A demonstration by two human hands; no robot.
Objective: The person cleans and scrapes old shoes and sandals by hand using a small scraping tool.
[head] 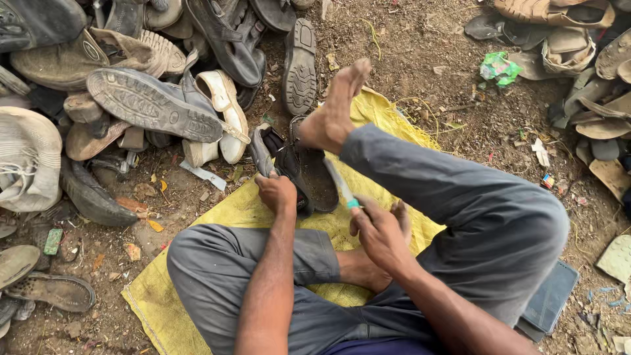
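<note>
I sit on a yellow woven sack (217, 217) spread on dirt ground. My left hand (276, 192) grips the edge of a worn dark shoe (299, 171) lying on the sack. My bare right foot (332, 108) presses down on the far side of that shoe. My right hand (380, 230) holds a knife (340, 185) with a pale blade and green handle band. The blade points toward the shoe's opening and lies close over it.
A heap of old shoes and soles (138, 72) fills the upper left. More sandals and soles (578, 59) lie at the upper right. A green crumpled wrapper (498, 68) rests on the dirt. A dark flat slab (552, 297) sits under my right thigh.
</note>
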